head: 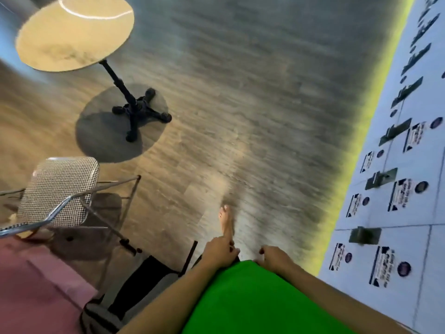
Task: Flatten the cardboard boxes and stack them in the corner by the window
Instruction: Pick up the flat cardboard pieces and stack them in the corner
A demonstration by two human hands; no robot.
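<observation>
Both hands sit low over the green shirt [252, 297]; the left hand [220, 253] and right hand [274, 257] have curled fingers, and whether they grip anything I cannot tell. White flattened boxes [409, 189] with labels fill the right, cut off by the edge. Motion blur smears the wooden floor [228, 104].

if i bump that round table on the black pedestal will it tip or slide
The round table looks top-heavy: a wide top on one thin black post, so an edge shove would probably rock it. Its four-footed base spreads narrower than the top, and on the smooth wood floor it may slide instead.
</observation>
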